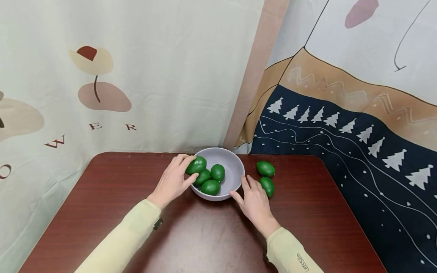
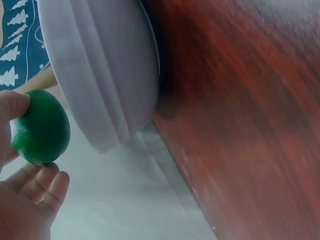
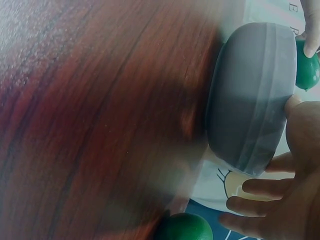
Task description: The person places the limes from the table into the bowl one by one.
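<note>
Green fruit (image 1: 197, 165), probably firm and slick, suits gripping round its middle; left hand (image 1: 173, 179) pinches it, lower centre; right hand (image 1: 256, 201), fingers relaxed, touches the bowl (image 1: 235, 167).

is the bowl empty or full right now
Neither: the bowl is partly filled. Three green limes lie inside, leaving bare space; the left hand holds another lime.

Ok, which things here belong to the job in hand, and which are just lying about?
Part of the job:
left hand, pinching a green fruit
bowl, right hand at its rim
three fruits inside
probably the two fruits outside

Just surroundings:
table
pale curtain
tree-print hanging
</note>
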`<state>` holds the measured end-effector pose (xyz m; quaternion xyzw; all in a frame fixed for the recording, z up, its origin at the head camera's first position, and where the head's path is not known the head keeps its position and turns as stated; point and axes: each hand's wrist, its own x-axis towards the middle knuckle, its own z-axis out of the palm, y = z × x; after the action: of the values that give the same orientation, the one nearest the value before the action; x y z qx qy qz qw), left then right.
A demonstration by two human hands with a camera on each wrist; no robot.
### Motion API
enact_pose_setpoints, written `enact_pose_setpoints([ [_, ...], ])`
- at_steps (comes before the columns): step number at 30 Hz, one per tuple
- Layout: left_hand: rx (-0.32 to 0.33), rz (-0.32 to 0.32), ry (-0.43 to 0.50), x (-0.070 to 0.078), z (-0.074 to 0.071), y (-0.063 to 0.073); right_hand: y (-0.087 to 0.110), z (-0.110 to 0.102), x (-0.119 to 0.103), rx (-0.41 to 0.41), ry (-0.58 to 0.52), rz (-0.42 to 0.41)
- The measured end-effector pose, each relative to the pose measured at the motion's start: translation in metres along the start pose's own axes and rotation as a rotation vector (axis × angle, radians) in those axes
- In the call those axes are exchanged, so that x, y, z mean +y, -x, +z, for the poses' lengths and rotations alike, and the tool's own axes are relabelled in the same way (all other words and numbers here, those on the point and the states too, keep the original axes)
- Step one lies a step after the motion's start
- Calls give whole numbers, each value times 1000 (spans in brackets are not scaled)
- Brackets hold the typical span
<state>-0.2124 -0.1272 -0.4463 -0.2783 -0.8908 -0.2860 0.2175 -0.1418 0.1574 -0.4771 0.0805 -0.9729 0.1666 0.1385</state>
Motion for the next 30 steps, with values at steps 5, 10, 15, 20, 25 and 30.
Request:
enact_pose_setpoints([
  [5, -17, 1, 19, 8, 6, 3, 1, -1, -2, -4, -7, 10],
  [10, -25, 12, 32, 14, 11, 4, 2, -1, -2, -2, -2, 14],
  [15, -26, 34, 35, 20, 16, 4, 1, -1, -2, 7, 5, 11],
  [20, -28, 52, 46, 26, 21, 5, 1, -1, -2, 7, 9, 7],
  [25, -53, 53, 52, 31, 26, 4, 1, -1, -2, 4, 8, 11],
  [30, -57, 63, 44, 34, 32, 4, 1, -1, -2, 6, 10, 8],
])
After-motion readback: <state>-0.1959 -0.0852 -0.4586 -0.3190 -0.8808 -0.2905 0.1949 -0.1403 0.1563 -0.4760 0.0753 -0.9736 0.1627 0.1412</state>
